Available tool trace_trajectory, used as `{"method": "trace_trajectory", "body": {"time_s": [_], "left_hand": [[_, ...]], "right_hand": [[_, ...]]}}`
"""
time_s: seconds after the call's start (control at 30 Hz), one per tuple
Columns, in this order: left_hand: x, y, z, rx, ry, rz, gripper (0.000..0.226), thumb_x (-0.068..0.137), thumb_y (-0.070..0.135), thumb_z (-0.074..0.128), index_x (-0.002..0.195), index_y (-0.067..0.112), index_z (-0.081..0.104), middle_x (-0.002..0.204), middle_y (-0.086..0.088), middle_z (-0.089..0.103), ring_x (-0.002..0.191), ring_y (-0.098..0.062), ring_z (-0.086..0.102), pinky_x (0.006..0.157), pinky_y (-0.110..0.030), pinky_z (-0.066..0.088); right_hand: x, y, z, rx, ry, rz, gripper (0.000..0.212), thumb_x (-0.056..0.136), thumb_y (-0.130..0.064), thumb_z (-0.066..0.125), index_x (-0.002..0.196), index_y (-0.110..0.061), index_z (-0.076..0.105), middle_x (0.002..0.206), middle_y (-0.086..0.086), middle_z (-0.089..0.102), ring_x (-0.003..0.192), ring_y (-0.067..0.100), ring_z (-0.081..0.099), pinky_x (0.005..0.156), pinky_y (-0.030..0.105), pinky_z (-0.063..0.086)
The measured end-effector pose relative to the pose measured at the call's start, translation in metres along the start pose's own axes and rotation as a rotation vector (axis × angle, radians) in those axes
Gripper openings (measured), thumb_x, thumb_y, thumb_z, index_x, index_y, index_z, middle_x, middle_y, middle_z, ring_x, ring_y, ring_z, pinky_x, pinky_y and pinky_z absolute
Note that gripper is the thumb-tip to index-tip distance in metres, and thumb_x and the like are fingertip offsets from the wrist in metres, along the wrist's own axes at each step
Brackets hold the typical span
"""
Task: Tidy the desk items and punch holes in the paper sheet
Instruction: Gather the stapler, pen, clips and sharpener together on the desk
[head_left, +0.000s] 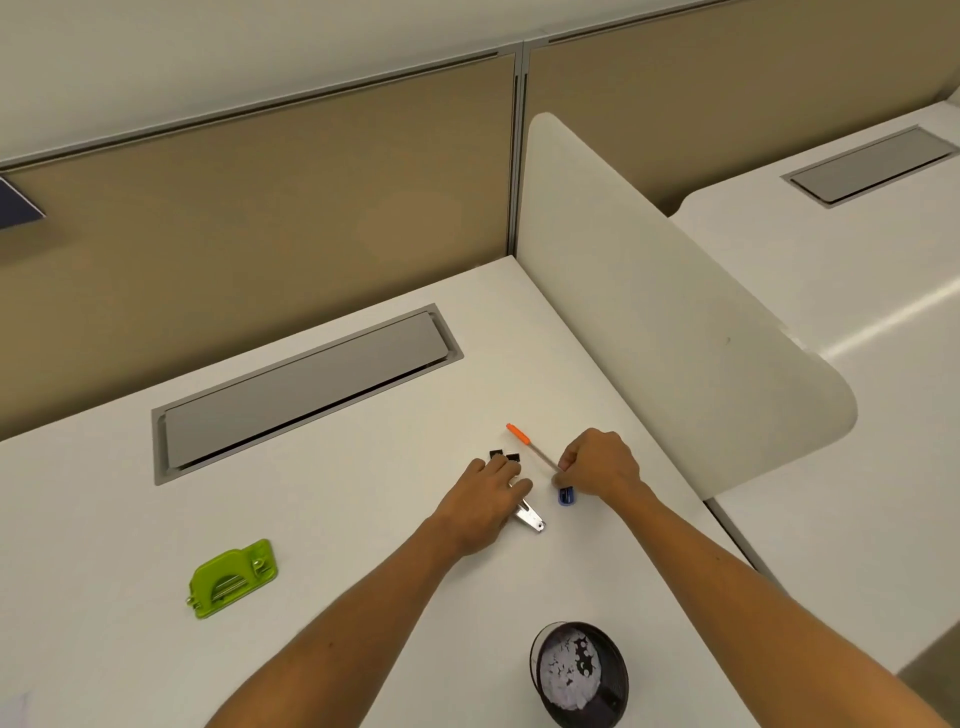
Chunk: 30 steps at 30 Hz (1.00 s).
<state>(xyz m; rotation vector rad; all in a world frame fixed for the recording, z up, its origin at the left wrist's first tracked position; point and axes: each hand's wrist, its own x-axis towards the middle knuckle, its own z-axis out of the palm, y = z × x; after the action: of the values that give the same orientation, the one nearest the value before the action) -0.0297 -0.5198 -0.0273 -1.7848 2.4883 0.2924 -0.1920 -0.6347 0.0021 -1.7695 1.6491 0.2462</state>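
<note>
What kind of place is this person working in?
Most likely an open-plan office cubicle. The white desk has a grey cable hatch set into it, tan partition panels stand behind it, and a white divider separates it from a matching neighbouring desk.

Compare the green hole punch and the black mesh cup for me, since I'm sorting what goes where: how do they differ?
The green hole punch is bright green, low and flat; the black mesh cup is dark, round and open-topped. The hole punch lies toward the left of the desk, the cup at its near edge on the right. The cup holds whitish bits; the punch holds nothing visible. Both sit untouched on the desk.
</note>
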Motion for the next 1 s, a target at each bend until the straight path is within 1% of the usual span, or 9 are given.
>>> {"method": "trace_trajectory", "body": {"time_s": [0.1, 0.23, 0.33, 0.4, 0.47, 0.53, 0.73, 0.87, 1.0], "left_hand": [[-0.007, -0.002, -0.004, -0.032, 0.029, -0.027, 0.049, 0.086, 0.022, 0.062, 0.131, 0.010, 0.046, 0.141, -0.011, 0.047, 0.130, -0.032, 0.041, 0.097, -0.042, 0.042], [-0.019, -0.011, -0.007, -0.041, 0.027, -0.066, 0.075, 0.084, 0.046, 0.062, 0.145, 0.012, 0.033, 0.150, -0.009, 0.037, 0.138, -0.030, 0.032, 0.108, -0.043, 0.035], [-0.029, -0.018, -0.003, -0.046, -0.002, -0.117, 0.092, 0.083, 0.060, 0.054, 0.154, 0.016, 0.016, 0.163, -0.011, 0.017, 0.150, -0.030, 0.014, 0.120, -0.046, 0.020], [-0.033, -0.022, 0.001, -0.050, -0.025, -0.148, 0.098, 0.083, 0.066, 0.049, 0.156, 0.020, 0.004, 0.166, -0.009, 0.002, 0.153, -0.028, 0.000, 0.124, -0.048, 0.007], [-0.037, -0.024, 0.004, -0.044, -0.022, -0.168, 0.100, 0.082, 0.070, 0.045, 0.156, 0.021, -0.001, 0.166, -0.008, -0.007, 0.153, -0.027, -0.008, 0.124, -0.048, 0.001], [-0.042, -0.024, 0.006, -0.029, -0.017, -0.190, 0.101, 0.082, 0.073, 0.041, 0.156, 0.019, -0.003, 0.165, -0.008, -0.011, 0.152, -0.027, -0.013, 0.124, -0.049, -0.003], [-0.051, -0.023, 0.003, -0.024, 0.005, -0.257, 0.098, 0.086, 0.075, 0.032, 0.156, 0.016, -0.004, 0.165, -0.010, -0.012, 0.152, -0.028, -0.014, 0.123, -0.051, -0.004], [-0.061, -0.021, -0.001, -0.049, 0.000, -0.290, 0.095, 0.087, 0.074, 0.029, 0.156, 0.017, -0.005, 0.165, -0.009, -0.011, 0.152, -0.028, -0.013, 0.124, -0.051, -0.002], [-0.076, -0.018, -0.004, -0.067, -0.006, -0.326, 0.092, 0.090, 0.072, 0.028, 0.155, 0.018, -0.006, 0.165, -0.009, -0.011, 0.152, -0.026, -0.012, 0.125, -0.050, -0.001]], "right_hand": [[0.004, 0.003, -0.006, 0.020, 0.040, 0.001, 0.018, 0.065, -0.031, 0.084, 0.077, -0.023, 0.074, 0.085, 0.000, 0.071, 0.079, 0.019, 0.067, 0.059, 0.024, 0.047], [0.013, 0.007, -0.014, -0.003, 0.087, 0.015, 0.020, 0.069, -0.033, 0.083, 0.085, -0.023, 0.075, 0.091, 0.002, 0.069, 0.082, 0.022, 0.067, 0.062, 0.026, 0.048], [0.019, 0.010, -0.015, -0.038, 0.104, 0.018, 0.020, 0.072, -0.034, 0.082, 0.088, -0.023, 0.075, 0.094, 0.002, 0.070, 0.082, 0.022, 0.067, 0.062, 0.026, 0.048], [0.022, 0.010, -0.013, -0.061, 0.108, 0.011, 0.017, 0.072, -0.034, 0.081, 0.085, -0.025, 0.074, 0.094, 0.001, 0.070, 0.080, 0.022, 0.067, 0.061, 0.026, 0.047], [0.023, 0.010, -0.011, -0.093, 0.116, 0.001, 0.017, 0.073, -0.036, 0.080, 0.085, -0.026, 0.074, 0.094, 0.001, 0.071, 0.078, 0.021, 0.066, 0.061, 0.026, 0.048], [0.023, 0.010, -0.008, -0.118, 0.132, -0.009, 0.025, 0.073, -0.042, 0.080, 0.091, -0.026, 0.072, 0.098, 0.001, 0.070, 0.082, 0.021, 0.065, 0.064, 0.026, 0.048], [0.020, 0.009, -0.006, -0.112, 0.152, -0.055, 0.049, 0.073, -0.052, 0.075, 0.111, -0.022, 0.065, 0.113, 0.003, 0.064, 0.100, 0.024, 0.064, 0.073, 0.029, 0.049], [0.011, -0.003, -0.003, -0.162, 0.183, -0.200, 0.056, 0.086, -0.051, 0.064, 0.131, -0.020, 0.055, 0.127, 0.003, 0.062, 0.116, 0.023, 0.059, 0.086, 0.034, 0.050], [-0.005, -0.020, 0.006, -0.247, 0.158, -0.373, 0.058, 0.094, -0.048, 0.053, 0.142, -0.017, 0.044, 0.144, 0.001, 0.049, 0.131, 0.024, 0.046, 0.099, 0.039, 0.046]]}}
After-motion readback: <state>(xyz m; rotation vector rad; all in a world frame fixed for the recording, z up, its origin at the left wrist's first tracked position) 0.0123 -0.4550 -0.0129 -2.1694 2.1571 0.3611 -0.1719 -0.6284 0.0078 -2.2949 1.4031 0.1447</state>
